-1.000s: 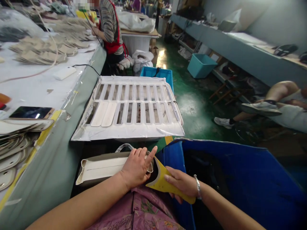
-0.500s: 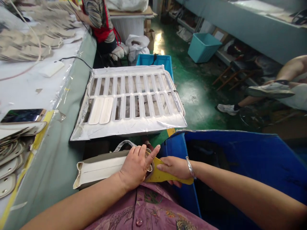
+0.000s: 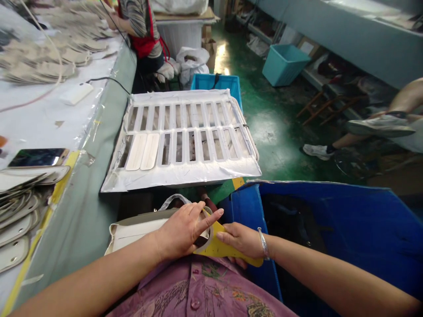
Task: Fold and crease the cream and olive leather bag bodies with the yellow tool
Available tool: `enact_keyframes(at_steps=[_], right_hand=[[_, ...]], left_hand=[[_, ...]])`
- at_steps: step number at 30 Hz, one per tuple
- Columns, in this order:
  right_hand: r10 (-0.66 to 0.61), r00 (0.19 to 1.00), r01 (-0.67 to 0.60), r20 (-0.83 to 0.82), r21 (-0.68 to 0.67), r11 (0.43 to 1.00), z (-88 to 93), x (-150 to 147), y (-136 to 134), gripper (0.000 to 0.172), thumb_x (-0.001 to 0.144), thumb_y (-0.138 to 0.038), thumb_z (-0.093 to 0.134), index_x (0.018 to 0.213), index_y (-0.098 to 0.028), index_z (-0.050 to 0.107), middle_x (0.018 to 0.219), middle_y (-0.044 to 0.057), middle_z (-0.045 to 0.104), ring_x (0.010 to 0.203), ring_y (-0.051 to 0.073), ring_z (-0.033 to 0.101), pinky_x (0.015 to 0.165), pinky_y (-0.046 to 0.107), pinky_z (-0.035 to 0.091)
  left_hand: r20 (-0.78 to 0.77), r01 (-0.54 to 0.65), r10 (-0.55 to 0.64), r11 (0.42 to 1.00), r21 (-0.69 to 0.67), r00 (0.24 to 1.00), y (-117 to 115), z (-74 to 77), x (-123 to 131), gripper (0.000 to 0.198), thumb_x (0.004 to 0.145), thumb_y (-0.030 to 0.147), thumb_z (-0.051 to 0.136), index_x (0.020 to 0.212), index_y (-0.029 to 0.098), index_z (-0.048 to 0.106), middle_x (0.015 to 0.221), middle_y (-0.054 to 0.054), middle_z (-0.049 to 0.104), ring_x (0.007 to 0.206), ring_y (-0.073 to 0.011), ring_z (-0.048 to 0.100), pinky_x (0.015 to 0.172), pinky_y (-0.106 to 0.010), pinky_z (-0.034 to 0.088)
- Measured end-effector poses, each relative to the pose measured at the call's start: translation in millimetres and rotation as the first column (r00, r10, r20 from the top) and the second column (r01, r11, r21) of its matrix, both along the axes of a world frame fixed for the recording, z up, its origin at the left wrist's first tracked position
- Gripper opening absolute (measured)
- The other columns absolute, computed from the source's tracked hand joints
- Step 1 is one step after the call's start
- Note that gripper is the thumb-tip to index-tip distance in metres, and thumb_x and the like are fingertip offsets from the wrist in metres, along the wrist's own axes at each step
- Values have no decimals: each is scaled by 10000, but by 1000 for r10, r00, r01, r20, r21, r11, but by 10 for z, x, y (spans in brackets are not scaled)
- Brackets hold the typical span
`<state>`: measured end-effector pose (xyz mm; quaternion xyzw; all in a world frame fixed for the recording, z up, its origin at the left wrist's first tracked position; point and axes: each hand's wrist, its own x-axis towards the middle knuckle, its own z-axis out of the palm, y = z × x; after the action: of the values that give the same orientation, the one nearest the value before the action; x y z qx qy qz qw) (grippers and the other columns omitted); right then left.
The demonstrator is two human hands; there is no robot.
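Note:
A white and olive-grey handbag point(image 3: 139, 230) lies on its side against my body, with its clear-wrapped handle point(image 3: 173, 200) standing up behind it. My left hand point(image 3: 181, 231) is closed over the bag's right end, one finger stretched to the right. My right hand point(image 3: 241, 241) grips a yellow flat piece point(image 3: 214, 246), its kind not clear, between thumb and fingers. The wide end of this piece has a curved grey edge and meets the bag's end beneath my left hand. My fingers partly hide the contact there.
A white slotted rack point(image 3: 181, 174) stands ahead, two cream strips point(image 3: 142, 152) on it. On the left table lie a phone point(image 3: 38, 157) and stacked cream pieces point(image 3: 20, 220). A large blue bin point(image 3: 330, 207) is at my right. A co-worker in a red apron point(image 3: 145, 44) sits farther off.
My left hand has shifted slightly down and right over the bag's end, covering more of it. The yellow piece has tilted a little in my right hand. The view has shifted slightly.

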<state>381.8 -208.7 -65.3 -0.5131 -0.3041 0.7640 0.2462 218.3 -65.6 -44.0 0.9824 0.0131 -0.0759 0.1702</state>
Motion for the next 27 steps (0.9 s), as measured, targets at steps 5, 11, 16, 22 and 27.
enact_keyframes(at_steps=[5,11,16,22,27], right_hand=[[-99,995,99,-13,16,995,-57,-98,-53,437,809,-605,409,840,-169,416,511,-37,547,277,77,435,280,173,339],[-272,962,272,9,40,962,-143,-271,-168,476,786,-643,406,842,-170,420,496,-34,543,307,103,479,285,191,379],[-471,878,466,84,74,882,-160,-523,-261,466,796,-635,400,852,-173,418,517,-41,536,337,105,482,308,207,386],[-563,821,560,97,55,827,-142,-682,-255,469,788,-635,399,823,-170,445,525,-29,534,377,111,477,338,219,373],[-506,842,488,190,133,863,-82,-592,-202,470,805,-613,392,827,-154,489,603,-1,560,489,119,507,447,237,407]], left_hand=[[-26,56,-58,996,-68,998,102,41,-33,1180,511,262,793,1419,280,39,1405,-207,240,1221,-372,350,966,-469,317],[4,79,-80,974,-211,997,203,18,-68,1298,430,665,720,1424,184,38,1417,-268,209,1278,-395,260,999,-508,263],[51,-18,27,988,-153,998,99,-35,-49,1240,498,693,666,1418,124,61,1391,-260,279,1264,-357,306,1015,-480,268],[75,-51,60,991,-120,995,61,-39,-24,1202,528,664,677,1407,94,86,1354,-236,350,1239,-330,350,1019,-454,282],[101,-57,69,991,-118,993,72,-93,-26,1189,529,695,647,1410,105,106,1335,-239,371,1213,-342,373,1007,-469,292]])
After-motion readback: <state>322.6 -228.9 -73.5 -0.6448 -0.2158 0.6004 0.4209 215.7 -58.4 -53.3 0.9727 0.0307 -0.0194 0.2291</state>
